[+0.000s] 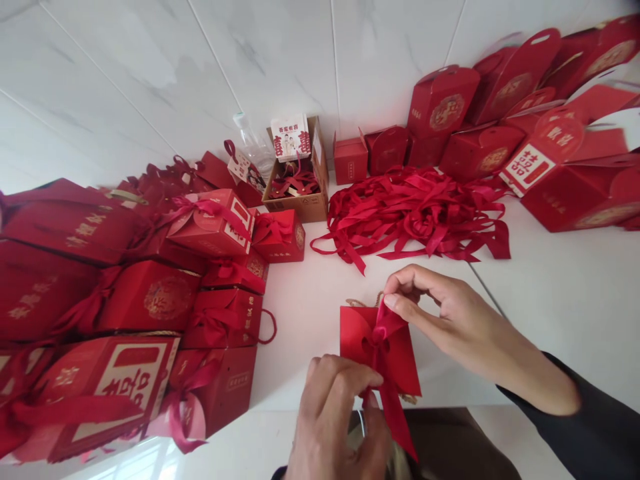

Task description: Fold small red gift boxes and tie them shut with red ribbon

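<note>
A small red gift box [407, 363] with a twisted cord handle lies on the white table close to me. A red ribbon [393, 407] is tied at the middle of its top, with one long tail hanging toward the near edge. Above the far side of the box, my right hand [435, 307] pinches a loop of this ribbon between thumb and fingers. At the near left of the box, my left hand [340, 413] is closed with thumb and fingers on another part of the same ribbon.
Finished-looking red boxes with ribbon bows [150, 297] are stacked along the left. Behind the box lies a heap of loose red ribbons [415, 213]. A cardboard carton [305, 208] and a clear bottle [253, 143] stand at the wall. More red boxes [565, 187] line the back right.
</note>
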A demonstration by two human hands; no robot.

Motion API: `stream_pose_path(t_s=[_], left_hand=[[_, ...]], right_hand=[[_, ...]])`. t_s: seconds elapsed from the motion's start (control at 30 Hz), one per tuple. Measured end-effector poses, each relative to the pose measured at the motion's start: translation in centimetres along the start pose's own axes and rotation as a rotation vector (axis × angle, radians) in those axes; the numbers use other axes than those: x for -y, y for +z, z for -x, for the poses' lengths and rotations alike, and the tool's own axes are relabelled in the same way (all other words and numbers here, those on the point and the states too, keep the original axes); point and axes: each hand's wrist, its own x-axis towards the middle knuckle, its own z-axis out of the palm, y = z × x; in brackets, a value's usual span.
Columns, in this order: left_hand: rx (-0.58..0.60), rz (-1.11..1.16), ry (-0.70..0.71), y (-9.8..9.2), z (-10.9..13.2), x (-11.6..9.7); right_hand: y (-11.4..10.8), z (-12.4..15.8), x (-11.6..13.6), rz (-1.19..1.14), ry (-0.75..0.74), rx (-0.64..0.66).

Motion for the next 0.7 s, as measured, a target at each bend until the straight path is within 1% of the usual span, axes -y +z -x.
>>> stream_pose_path(t_s=[0.13,0.23,0.3,0.4,0.5,0.6,0.7], left_hand=[[0.051,-0.008,-0.058,-1.0,-2.2,0.0],[0.084,-0.024,-0.079,-0.6,-4.2,0.4],[0.078,0.001,-0.098,0.0,-4.9,0.8],[0.004,0.032,-0.135,0.6,-5.1,1.3],[-0.057,0.069,-0.194,0.6,-4.6,1.6],[-0.039,0.104,-0.241,0.4,-4.3,1.6],[-0.022,0.081,-0.222,0.3,-4.2,1.6]], right_hand=[[0.1,0.1,0.2,-0.013,0.014,0.02],[0.2,0.1,0.6,-0.047,0.012,0.039],[0.2,0.0,0.6,-0.067,0.018,0.031],[0.2,0.0,0.5,-0.09,0.037,0.018],[0.1,-0.1,0.1,-0.094,0.057,-0.003],[0.1,-0.1,0.0,-0.082,0.073,-0.018],[0.1,-0.2,0.0,-0.053,0.067,-0.011]])
